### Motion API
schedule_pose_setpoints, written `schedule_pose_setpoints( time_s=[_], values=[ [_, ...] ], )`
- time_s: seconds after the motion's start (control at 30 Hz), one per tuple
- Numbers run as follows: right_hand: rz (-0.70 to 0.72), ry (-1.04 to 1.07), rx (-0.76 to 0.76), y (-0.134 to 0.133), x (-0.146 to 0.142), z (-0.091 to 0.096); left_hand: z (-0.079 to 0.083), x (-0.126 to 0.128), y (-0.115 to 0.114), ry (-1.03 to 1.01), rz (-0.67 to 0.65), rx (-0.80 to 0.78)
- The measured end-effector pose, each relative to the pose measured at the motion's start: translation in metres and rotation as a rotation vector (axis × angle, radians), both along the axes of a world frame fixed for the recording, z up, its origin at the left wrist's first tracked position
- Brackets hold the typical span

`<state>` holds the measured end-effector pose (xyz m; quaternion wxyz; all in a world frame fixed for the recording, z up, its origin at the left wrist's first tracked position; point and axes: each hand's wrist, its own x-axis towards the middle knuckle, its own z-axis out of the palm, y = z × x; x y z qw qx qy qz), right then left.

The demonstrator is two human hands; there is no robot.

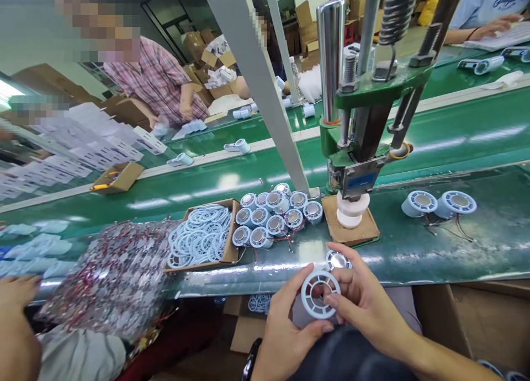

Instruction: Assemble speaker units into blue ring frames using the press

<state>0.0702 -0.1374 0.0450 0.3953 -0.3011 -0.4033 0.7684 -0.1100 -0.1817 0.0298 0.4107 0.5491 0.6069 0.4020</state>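
Note:
Low in front of me, my left hand (285, 320) is closed around a light blue round housing (306, 294) with a spoked ring at its top. My right hand (364, 298) pinches at the same housing, its thumb on the ring's right side. Just behind my right fingers is another round part (337, 259) with a silver disc in its centre; whether those fingers touch it, I cannot tell. Beyond my hands, a press (360, 176) holds a white round pad above a brown board (351, 226).
Several silver-centred housings (276, 225) with wires stand left of the press, beside a cardboard box (232, 226) of light blue rings. Two more housings (455, 203) stand right. A bag of wired parts (116, 276) lies left. A co-worker's hand (16, 303) is at far left.

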Motion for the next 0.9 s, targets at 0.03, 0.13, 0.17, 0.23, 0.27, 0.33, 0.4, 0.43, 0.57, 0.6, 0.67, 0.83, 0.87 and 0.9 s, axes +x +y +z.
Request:
schedule_pose_setpoints(
  time_s=[0.03, 0.13, 0.17, 0.23, 0.27, 0.33, 0.4, 0.43, 0.57, 0.6, 0.67, 0.83, 0.87, 0.9],
  values=[
    [-0.001, -0.001, -0.001, 0.0, 0.0, -0.001, 0.0, 0.0, 0.0, -0.009, -0.002, -0.001],
    [-0.003, -0.018, 0.021, -0.002, 0.001, -0.002, 0.001, 0.001, -0.001, -0.086, -0.02, -0.006],
    [-0.005, -0.03, 0.039, -0.003, 0.002, -0.002, 0.002, 0.002, -0.001, -0.13, -0.029, -0.01],
    [-0.009, -0.061, 0.088, -0.005, 0.002, -0.003, 0.008, 0.003, 0.001, -0.22, -0.044, -0.017],
    [-0.011, -0.079, 0.121, -0.006, 0.002, -0.004, 0.012, 0.003, 0.003, -0.25, -0.044, -0.013],
    [-0.011, -0.133, 0.204, -0.009, 0.003, -0.006, 0.022, 0.005, 0.007, -0.248, -0.025, 0.028],
    [-0.01, -0.208, 0.316, -0.01, 0.003, -0.009, 0.031, 0.008, 0.012, -0.173, -0.019, 0.081],
    [-0.006, -0.249, 0.384, -0.011, 0.003, -0.01, 0.035, 0.01, 0.014, -0.129, -0.024, 0.097],
    [-0.053, -0.382, 0.704, -0.011, 0.004, -0.014, 0.039, 0.015, 0.016, -0.056, -0.043, 0.074],
    [-0.081, -0.403, 0.785, -0.01, 0.004, -0.015, 0.038, 0.016, 0.015, -0.061, -0.045, 0.07],
    [-0.143, -0.439, 0.925, -0.009, 0.006, -0.018, 0.037, 0.016, 0.013, -0.077, -0.061, 0.07],
    [-0.206, -0.467, 1.12, -0.007, 0.012, -0.022, 0.035, 0.016, 0.012, -0.145, -0.044, 0.063],
    [-0.203, -0.462, 1.124, -0.006, 0.013, -0.022, 0.035, 0.016, 0.012, -0.155, -0.035, 0.061],
    [-0.197, -0.457, 1.121, -0.006, 0.014, -0.022, 0.035, 0.016, 0.012, -0.16, -0.029, 0.061]
  ],
)
